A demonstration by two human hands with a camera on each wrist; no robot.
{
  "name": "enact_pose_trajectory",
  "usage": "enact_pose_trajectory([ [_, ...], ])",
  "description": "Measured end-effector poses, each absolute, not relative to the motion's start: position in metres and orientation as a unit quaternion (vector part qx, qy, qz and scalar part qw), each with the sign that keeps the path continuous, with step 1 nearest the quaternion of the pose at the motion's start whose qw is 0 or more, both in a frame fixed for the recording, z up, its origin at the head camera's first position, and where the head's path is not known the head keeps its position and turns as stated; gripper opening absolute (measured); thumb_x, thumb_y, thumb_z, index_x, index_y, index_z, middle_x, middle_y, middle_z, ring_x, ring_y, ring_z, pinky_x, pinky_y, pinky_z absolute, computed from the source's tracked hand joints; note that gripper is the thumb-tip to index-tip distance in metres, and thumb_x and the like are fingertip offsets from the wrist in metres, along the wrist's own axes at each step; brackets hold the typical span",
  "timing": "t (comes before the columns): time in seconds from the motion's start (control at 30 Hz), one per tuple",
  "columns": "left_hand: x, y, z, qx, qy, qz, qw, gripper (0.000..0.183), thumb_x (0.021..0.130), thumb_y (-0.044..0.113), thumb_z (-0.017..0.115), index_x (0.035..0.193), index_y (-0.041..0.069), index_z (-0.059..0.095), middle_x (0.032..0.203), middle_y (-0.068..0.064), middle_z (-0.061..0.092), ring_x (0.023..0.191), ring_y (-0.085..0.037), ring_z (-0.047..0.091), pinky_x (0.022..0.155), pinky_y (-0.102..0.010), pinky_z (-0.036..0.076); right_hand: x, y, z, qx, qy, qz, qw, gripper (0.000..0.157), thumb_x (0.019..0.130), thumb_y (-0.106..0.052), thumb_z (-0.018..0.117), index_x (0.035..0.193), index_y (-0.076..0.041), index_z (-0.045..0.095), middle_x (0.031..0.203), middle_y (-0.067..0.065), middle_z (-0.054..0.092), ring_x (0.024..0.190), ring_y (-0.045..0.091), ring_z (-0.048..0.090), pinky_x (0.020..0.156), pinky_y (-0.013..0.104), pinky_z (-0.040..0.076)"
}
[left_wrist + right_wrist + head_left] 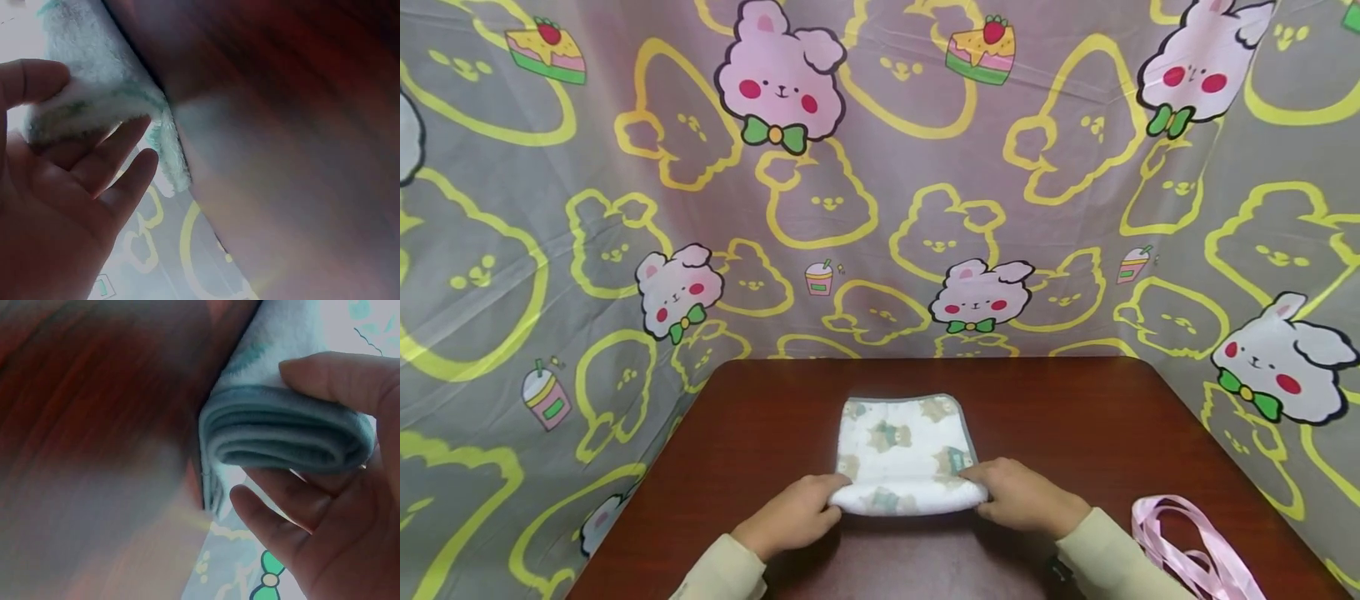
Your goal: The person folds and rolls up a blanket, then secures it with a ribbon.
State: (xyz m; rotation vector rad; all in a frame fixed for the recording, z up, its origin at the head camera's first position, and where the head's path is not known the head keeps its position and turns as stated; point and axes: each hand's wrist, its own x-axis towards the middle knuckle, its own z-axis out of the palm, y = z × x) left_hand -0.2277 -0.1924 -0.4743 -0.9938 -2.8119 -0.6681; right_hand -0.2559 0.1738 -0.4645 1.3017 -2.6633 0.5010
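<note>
- The towel (898,442) lies left of the pink ribbon (1167,552).
- My left hand (796,513) and right hand (1024,497) pinch opposite ends of its rolled edge.
- Likely light, soft, hardly slippery or fragile; I'd grip those ends.

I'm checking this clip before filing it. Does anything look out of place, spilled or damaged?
Nothing stands out. The left hand and right hand hold the partly rolled cloth by its sides; the pink ribbon lies loosely looped on the table.
</note>
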Motion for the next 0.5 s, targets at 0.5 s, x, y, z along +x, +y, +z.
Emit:
enact_pose_trajectory([
  [0.5,-0.230,-0.197,-0.474,-0.287,-0.914,-0.288,0.001,0.018,0.089,0.016,0.064,0.107,0.019,0.063,0.083,0.014,0.058,0.073,-0.004,0.053,0.065,-0.025,0.045,-0.271,0.186,-0.466,0.384,-0.892,0.240,-0.014,0.025,0.081,-0.024,0.077,0.106,-0.021,0.070,0.086,-0.019,0.061,0.072,0.001,0.052,0.065,0.025,0.045],
])
